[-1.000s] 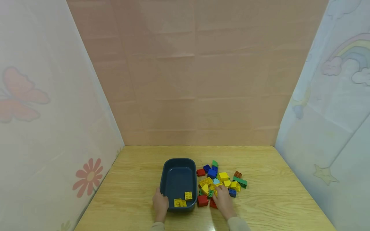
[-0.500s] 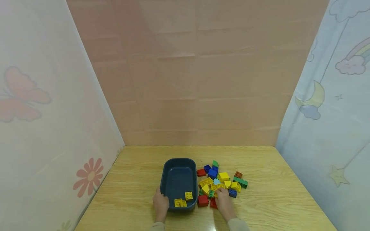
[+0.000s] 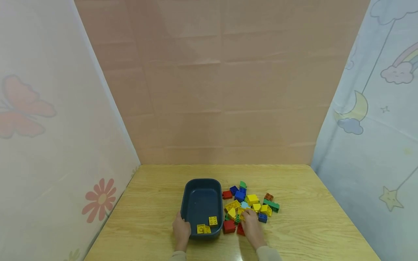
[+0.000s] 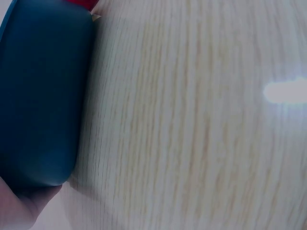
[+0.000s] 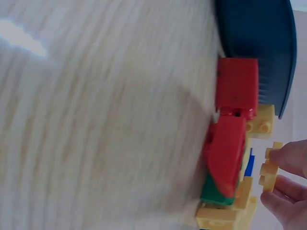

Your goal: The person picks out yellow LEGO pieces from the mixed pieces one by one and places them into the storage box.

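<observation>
My left hand [image 3: 181, 230] grips the near left side of a dark blue plastic bin [image 3: 202, 203]; in the left wrist view its fingers [image 4: 43, 199] lie at the bin's lower corner. Inside the bin, at the near end, are a yellow four-stud brick [image 3: 213, 221] and other small yellow pieces [image 3: 201, 229]. Over the pile of toy bricks, my right hand [image 3: 253, 227] pinches a yellow studded brick [image 5: 270, 175] between thumb and fingers, shown side-on in the right wrist view. A red brick [image 5: 237, 86] and a red sloped piece [image 5: 226, 153] lie close by.
Right of the bin, loose bricks spread over the wooden table [image 3: 313, 217]: blue [image 3: 240, 196], yellow [image 3: 252, 199], long green [image 3: 271, 206] and brown [image 3: 269, 197]. A red brick [image 3: 227, 195] sits against the bin's right side. Patterned sheets hang at both sides.
The right hand's fingers shift slightly among the yellow bricks, with small yellow pieces moving beneath them. The left hand and the bin stay in place.
</observation>
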Demonstrator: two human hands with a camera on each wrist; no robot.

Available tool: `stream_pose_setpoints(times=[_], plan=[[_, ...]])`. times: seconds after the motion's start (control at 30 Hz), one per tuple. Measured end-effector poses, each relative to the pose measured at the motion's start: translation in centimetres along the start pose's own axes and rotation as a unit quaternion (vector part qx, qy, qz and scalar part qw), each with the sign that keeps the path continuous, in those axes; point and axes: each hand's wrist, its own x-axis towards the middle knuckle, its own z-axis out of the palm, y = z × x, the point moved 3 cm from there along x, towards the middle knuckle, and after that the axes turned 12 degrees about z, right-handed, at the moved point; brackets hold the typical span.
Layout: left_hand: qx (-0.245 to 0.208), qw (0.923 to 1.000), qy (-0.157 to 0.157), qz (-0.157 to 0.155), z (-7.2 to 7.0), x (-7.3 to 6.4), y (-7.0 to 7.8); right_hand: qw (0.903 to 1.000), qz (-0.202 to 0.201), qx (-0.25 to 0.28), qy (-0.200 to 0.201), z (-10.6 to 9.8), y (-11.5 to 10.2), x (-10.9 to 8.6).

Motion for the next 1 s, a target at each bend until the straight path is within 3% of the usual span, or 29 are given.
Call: stream_pose_setpoints(times=[0.37, 0.63, 1.0], plan=[[0.007, 1.0000, 0.002, 0.000, 0.0, 0.0, -0.1, 0.9980, -0.012, 0.053, 0.032, -1.4, -3.5, 0.5], [0.012, 0.9999, 0.007, 0.007, 0.1, 0.0, -0.3, 0.9933, -0.078, 0.066, 0.053, -0.7, -6.1, 0.2], [-0.002, 1.0000, -0.002, 0.004, 0.0, -0.2, -0.2, 0.9832, -0.164, 0.071, 0.036, 1.3, -7.9, -0.9]])
